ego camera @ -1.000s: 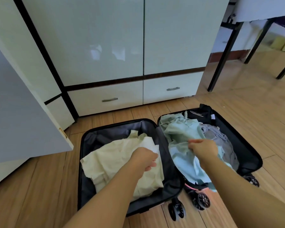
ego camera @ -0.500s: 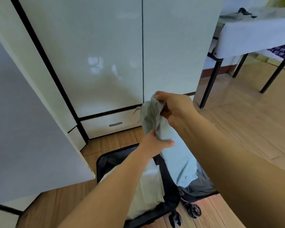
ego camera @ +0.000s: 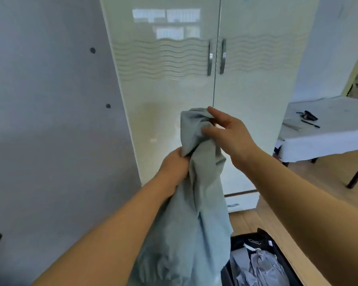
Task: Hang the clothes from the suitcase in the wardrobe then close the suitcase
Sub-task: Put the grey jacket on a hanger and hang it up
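Left hand (ego camera: 175,162) grips the pale green garment (ego camera: 194,213) lower down; right hand (ego camera: 227,135) pinches its top, apparently the collar, before the wardrobe (ego camera: 174,89).

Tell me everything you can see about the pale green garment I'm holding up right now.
The pale green garment is a thin, soft-looking woven fabric, plain and wrinkled. It hangs bunched in front of the closed wardrobe doors, its top crumpled into a knot. The right hand pinches that top; the left hand grips the cloth just below. The rest drapes down past the forearms and out of view at the bottom. What kind of garment it is cannot be told.
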`<state>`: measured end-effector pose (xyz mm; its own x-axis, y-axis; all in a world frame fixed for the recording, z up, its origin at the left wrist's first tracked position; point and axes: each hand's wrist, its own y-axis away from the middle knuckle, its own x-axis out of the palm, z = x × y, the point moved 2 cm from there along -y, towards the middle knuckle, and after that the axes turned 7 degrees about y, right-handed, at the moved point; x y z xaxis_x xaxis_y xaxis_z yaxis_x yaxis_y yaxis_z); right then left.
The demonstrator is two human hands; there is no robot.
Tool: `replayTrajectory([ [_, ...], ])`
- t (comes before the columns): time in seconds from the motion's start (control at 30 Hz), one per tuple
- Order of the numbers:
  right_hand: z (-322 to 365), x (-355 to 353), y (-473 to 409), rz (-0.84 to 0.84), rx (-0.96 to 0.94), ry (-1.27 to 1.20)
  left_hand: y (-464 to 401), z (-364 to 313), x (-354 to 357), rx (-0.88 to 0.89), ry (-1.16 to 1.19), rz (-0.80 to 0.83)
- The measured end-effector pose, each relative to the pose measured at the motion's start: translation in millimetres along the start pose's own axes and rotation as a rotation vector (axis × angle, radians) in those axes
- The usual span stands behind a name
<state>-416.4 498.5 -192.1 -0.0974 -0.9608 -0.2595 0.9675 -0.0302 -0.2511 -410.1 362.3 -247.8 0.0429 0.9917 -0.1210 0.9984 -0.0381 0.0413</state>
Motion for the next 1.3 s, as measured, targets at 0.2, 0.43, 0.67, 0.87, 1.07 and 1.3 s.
replayTrajectory([
  [0.2,144.9,15.7,1.8,0.096,-0.144,-0.145,40.3,-131.3,-58.8,0.180,0.331,0.053],
  [0.43,247.1,55.5,29.7,0.284,-0.264,-0.170,72.4,-202.5,-113.0,0.343,0.201,-0.098],
  [0.67,212.3,55.7,27.1,0.286,-0.325,0.278,91.1,-237.7,-190.9,0.421,0.521,-0.326],
  [0.87,172.2,84.2,37.5,0.592,-0.091,0.518,103.2,-253.2,-240.4,0.496,0.596,-0.413],
  [1.07,218.6,114.8,35.8,0.316,0.070,-0.337,101.3,-218.6,-303.3,0.212,0.492,-0.552],
  [1.3,287.6,149.9,34.8,0.227,-0.249,-0.323,126.1,-209.2,-311.3,0.339,0.062,-0.447],
])
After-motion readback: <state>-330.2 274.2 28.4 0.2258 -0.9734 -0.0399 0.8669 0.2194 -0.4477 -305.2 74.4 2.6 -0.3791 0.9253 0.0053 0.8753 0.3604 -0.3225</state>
